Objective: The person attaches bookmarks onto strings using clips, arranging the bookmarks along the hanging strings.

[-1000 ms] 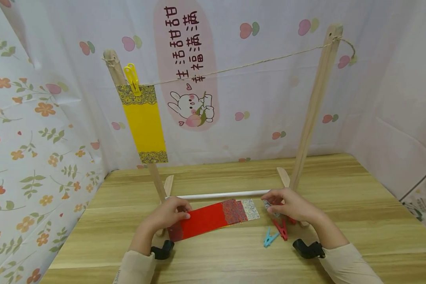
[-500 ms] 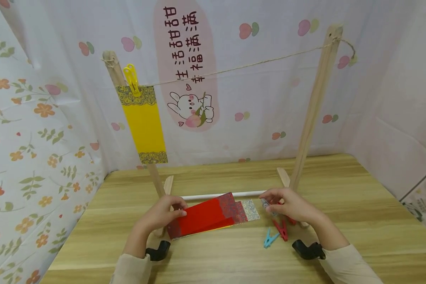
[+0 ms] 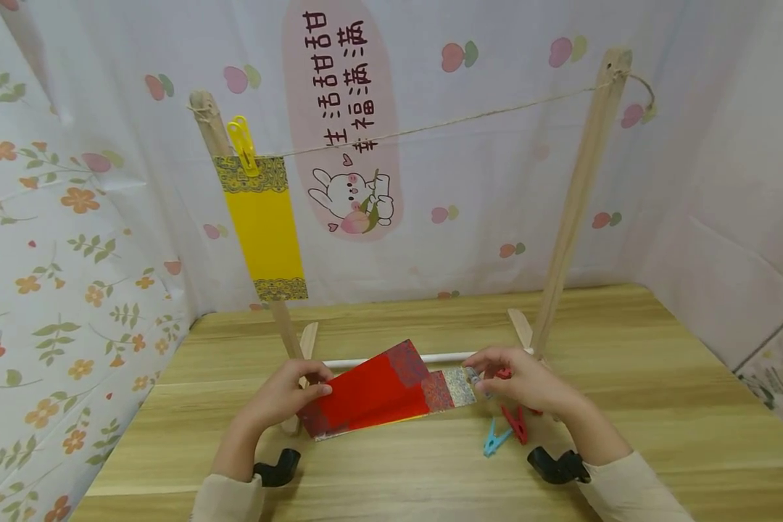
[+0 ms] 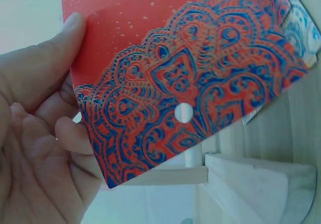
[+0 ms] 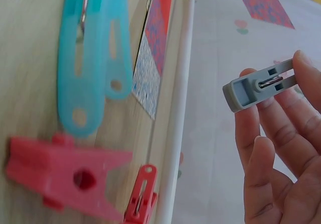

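Note:
My left hand [image 3: 290, 391] pinches a red card [image 3: 370, 380] by its left edge, thumb on top. In the left wrist view the card [image 4: 150, 58] has a blue-patterned border and a round hole. It is tilted above other cards: another red one [image 3: 437, 391], a white patterned one [image 3: 460, 388] and a yellow edge. My right hand [image 3: 518, 380] pinches a grey clothespin [image 5: 258, 87] between thumb and fingers. Below that hand lie a light blue clothespin [image 3: 496, 439] and red clothespins [image 3: 517, 423].
A yellow card [image 3: 265, 235] hangs from a string [image 3: 457, 123] by a yellow clothespin [image 3: 243, 146]. Two wooden posts [image 3: 577, 196] hold the string. A white bar [image 3: 446, 357] joins them low down, behind the cards. Printed cloth walls enclose the table [image 3: 417, 478].
My left hand has lifted and turned the top red card, its right end swinging upward off the cards beneath. My right hand has shifted slightly left with the grey clothespin.

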Available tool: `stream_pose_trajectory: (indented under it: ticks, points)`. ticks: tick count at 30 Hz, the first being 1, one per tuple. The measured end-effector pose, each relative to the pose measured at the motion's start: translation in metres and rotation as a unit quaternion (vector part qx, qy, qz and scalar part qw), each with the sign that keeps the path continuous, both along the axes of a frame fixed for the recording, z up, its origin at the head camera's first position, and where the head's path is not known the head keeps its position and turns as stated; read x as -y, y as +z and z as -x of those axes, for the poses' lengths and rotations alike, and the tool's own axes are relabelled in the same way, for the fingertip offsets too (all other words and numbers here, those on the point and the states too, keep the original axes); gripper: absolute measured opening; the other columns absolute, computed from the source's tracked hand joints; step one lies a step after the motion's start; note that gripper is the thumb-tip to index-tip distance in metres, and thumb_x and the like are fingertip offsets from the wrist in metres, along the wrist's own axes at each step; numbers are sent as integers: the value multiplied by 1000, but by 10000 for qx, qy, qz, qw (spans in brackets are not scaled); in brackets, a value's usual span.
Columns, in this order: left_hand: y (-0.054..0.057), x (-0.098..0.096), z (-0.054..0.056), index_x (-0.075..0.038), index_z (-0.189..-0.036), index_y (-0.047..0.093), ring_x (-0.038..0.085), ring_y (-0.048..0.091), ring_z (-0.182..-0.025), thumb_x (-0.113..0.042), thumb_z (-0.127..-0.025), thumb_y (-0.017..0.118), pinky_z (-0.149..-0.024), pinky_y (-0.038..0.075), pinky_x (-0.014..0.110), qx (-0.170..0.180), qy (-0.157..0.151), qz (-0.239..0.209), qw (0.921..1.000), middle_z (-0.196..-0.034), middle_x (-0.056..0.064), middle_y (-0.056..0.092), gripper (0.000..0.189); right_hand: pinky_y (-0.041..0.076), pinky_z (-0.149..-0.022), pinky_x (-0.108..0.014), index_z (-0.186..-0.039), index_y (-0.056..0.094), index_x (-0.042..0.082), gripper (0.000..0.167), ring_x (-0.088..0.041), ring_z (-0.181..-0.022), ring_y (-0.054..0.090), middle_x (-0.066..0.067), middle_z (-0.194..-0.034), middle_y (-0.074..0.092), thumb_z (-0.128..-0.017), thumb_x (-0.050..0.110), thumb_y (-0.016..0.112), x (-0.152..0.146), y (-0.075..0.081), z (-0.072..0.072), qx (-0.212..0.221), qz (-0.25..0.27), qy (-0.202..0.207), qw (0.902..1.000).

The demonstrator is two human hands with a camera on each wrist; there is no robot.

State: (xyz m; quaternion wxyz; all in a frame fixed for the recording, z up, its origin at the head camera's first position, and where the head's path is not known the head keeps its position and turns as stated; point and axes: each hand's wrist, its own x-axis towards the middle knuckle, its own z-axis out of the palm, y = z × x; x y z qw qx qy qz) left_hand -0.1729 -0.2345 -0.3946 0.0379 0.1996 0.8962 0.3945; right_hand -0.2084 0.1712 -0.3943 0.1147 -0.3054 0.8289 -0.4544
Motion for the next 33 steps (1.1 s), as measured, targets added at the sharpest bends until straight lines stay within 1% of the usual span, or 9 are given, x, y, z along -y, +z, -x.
stream_pose_trajectory:
  ticks: [2,4,9,13,17,20,23,27,33]
  points:
    - [2,1,-1,-9,-95,70,10,57,-84,-11,-94,67,-68,49,24,34,91,-18,10000,-89,2,66,4,48,-68,-24,-123,64,0,33,-8,-84,57,-7,-96,66,-93,13,69,3,-1,-1,19,83,-4,10000]
    - [4,3,-3,-8,-97,70,11,57,-85,-11,-94,67,-68,51,25,40,174,-68,9998,-92,4,67,5,48,-70,-25,-122,65,1,32,-7,-85,58,-8,-98,68,-92,12,69,7,-1,-2,-86,144,45,9998]
    - [10,7,-5,-7,-99,69,12,58,-83,-11,-95,66,-67,53,25,-43,412,-194,9990,-96,7,68,7,47,-71,-25,-123,66,5,33,-8,-90,59,-9,-103,69,-92,15,70,18,4,-4,-136,129,44,9998]
    - [13,10,-6,-6,-100,69,11,59,-82,-9,-94,66,-67,53,25,-254,634,-275,9973,-98,8,68,7,49,-75,-25,-125,65,6,35,-9,-93,59,-7,-103,69,-92,17,70,26,13,-2,-168,93,45,9998]
    - [14,12,-8,-4,-100,69,9,61,-79,-5,-93,67,-65,56,26,-486,789,-475,9946,-97,11,69,7,51,-78,-25,-126,64,4,36,-9,-92,60,-9,-104,69,-93,15,70,32,21,4,-343,277,158,9989]
    - [14,12,-9,-4,-99,69,7,62,-78,-4,-92,67,-64,57,26,-669,895,-641,9917,-93,10,68,7,52,-78,-25,-126,64,3,36,-9,-89,61,-10,-102,70,-92,11,70,37,28,10,-484,460,171,9976]
    - [17,12,-11,-3,-98,69,6,61,-79,-5,-92,68,-64,56,26,-853,1034,-773,9880,-90,10,67,6,52,-76,-26,-125,65,3,35,-11,-87,62,-9,-99,70,-91,9,70,45,36,14,-518,627,125,9966]
    - [21,13,-13,-2,-99,70,5,60,-80,-6,-93,68,-63,56,25,-1070,1300,-923,9814,-91,11,67,7,52,-72,-26,-125,65,6,35,-13,-86,63,-7,-97,69,-91,8,70,57,50,15,-451,794,29,9958]
    - [26,14,-12,1,-99,71,1,58,-79,-4,-93,67,-62,56,23,-1485,1750,-1169,9663,-90,14,68,9,50,-78,-29,-125,66,9,35,-15,-93,63,-6,-101,70,-90,10,71,76,67,15,-562,875,30,9946]
